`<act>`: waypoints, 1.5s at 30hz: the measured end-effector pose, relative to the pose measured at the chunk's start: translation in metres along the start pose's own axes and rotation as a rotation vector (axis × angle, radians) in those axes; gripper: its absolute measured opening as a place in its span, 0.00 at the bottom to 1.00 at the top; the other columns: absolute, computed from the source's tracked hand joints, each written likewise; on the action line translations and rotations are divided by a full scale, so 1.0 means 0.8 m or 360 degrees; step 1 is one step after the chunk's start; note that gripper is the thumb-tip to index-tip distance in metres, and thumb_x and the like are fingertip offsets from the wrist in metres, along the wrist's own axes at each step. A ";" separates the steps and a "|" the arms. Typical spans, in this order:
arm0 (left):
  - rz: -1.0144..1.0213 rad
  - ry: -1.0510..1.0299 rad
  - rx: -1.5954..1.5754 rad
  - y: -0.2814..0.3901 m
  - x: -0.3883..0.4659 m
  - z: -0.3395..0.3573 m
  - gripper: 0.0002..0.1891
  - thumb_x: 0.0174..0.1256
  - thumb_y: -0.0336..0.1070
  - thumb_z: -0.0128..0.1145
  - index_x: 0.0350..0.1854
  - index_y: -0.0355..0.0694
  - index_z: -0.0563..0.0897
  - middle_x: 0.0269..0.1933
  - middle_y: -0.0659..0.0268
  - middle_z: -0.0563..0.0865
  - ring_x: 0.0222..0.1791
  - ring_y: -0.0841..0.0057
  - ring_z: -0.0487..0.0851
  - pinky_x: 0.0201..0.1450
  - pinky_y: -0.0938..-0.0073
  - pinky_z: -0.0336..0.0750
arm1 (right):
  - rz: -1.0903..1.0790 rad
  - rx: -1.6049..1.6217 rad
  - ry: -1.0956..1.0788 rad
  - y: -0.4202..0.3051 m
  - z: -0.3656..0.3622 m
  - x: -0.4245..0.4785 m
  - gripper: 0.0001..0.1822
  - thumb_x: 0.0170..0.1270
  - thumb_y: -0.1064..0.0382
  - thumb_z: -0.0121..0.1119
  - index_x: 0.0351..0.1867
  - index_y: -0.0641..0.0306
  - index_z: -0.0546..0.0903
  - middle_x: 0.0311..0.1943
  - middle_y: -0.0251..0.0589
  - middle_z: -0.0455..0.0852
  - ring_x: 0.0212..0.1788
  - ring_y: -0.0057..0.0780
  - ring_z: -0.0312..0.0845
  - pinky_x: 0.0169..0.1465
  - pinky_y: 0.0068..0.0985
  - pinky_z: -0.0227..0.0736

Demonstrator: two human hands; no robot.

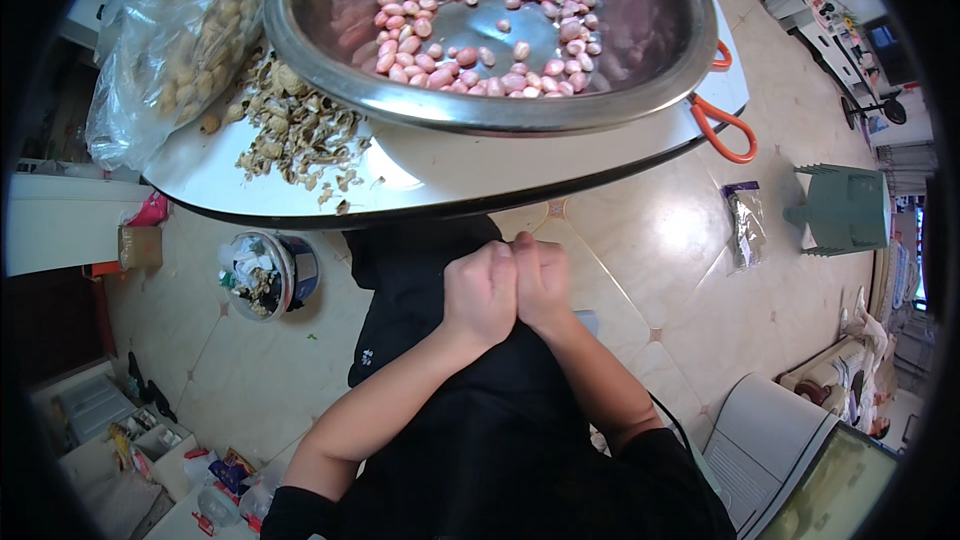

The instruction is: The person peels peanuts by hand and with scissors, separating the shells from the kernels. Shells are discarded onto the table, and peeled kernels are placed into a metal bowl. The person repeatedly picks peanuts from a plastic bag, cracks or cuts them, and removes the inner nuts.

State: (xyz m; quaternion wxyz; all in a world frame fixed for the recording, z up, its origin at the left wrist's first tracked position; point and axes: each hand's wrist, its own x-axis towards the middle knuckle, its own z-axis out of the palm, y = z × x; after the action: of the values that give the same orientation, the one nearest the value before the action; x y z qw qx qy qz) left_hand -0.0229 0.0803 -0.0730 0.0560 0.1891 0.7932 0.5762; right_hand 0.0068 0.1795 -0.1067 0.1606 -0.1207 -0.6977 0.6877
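My left hand (481, 292) and my right hand (541, 277) are both closed and pressed together above my lap, just below the table's near edge. Whether anything is inside them cannot be seen. Beyond them on the white table (450, 187) stands a steel bowl (495, 116) with shelled pink peanuts (442, 76) spread in a ring over its bottom. Left of the bowl lies a pile of broken peanut shells (300, 131), touching a clear plastic bag (172, 52) of unshelled peanuts. Scissors with orange handles (724, 131) stick out from the bowl's right side.
On the tiled floor to the left stands a waste bucket (281, 274) holding shells and plastic. A green plastic stool (847, 208) and a shiny packet (745, 225) are at the right. Another person (874, 409) is at the far right, beside furniture.
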 end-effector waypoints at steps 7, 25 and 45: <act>-0.0613 -0.0223 -0.1118 -0.014 -0.014 -0.029 0.19 0.81 0.44 0.38 0.31 0.39 0.72 0.24 0.69 0.72 0.23 0.78 0.71 0.29 0.77 0.70 | -0.0338 -0.1006 -0.0492 -0.105 -0.032 0.033 0.10 0.64 0.62 0.62 0.25 0.62 0.82 0.21 0.46 0.82 0.19 0.43 0.76 0.24 0.33 0.69; -0.0160 -0.0354 -0.1529 0.072 -0.018 -0.110 0.12 0.68 0.28 0.60 0.47 0.31 0.72 0.47 0.52 0.79 0.44 0.71 0.81 0.48 0.73 0.80 | -0.0666 -0.2260 -0.0735 -0.247 -0.205 0.195 0.39 0.41 0.81 0.58 0.63 0.62 0.71 0.57 0.47 0.77 0.63 0.50 0.69 0.66 0.37 0.68; 0.0799 -0.0024 -0.0184 0.090 -0.019 -0.108 0.17 0.42 0.21 0.74 0.38 0.38 0.86 0.40 0.61 0.84 0.37 0.67 0.85 0.37 0.74 0.79 | 0.0269 0.0569 -0.0256 -0.142 -0.071 -0.089 0.26 0.53 0.55 0.65 0.50 0.63 0.70 0.44 0.45 0.73 0.47 0.38 0.73 0.56 0.39 0.69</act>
State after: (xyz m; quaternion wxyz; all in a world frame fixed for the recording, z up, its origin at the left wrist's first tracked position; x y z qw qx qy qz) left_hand -0.0188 0.0167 0.0212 -0.0721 0.3810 0.6867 0.6149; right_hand 0.1006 0.2009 0.0029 0.0651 -0.0930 -0.5624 0.8190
